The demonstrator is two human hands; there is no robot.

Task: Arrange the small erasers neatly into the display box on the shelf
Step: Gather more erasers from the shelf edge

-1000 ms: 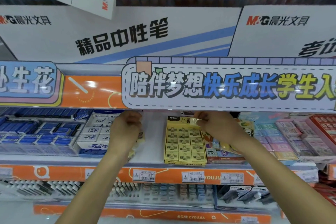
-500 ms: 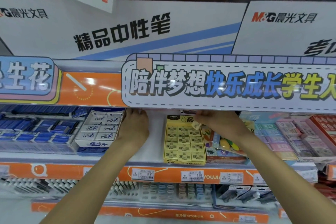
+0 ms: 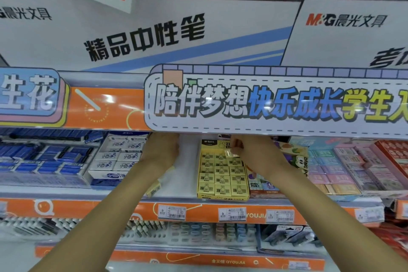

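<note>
A yellow display box [image 3: 222, 180] of small rabbit-print erasers stands on the middle shelf, packed in rows. My right hand [image 3: 256, 153] is over the box's back right corner and pinches one small yellow eraser [image 3: 230, 153] in clear wrap just above the back row. My left hand [image 3: 161, 152] reaches into the white gap left of the box, back of the hand toward me, fingertips hidden under the banner. Loose yellow erasers [image 3: 155, 187] peek out beneath my left forearm; whether the hand holds them or they lie on the shelf is unclear.
A wide printed banner [image 3: 276, 104] overhangs the shelf and hides its back. White eraser boxes [image 3: 119, 159] and blue ones [image 3: 44, 157] stand to the left, a Ding Pony box [image 3: 262, 185] and pastel eraser boxes [image 3: 344, 168] to the right. Price tags [image 3: 231, 214] line the orange shelf edge.
My right hand has brought the pinched eraser down and left over the box's back row. My left hand has risen deeper into the gap beside the box.
</note>
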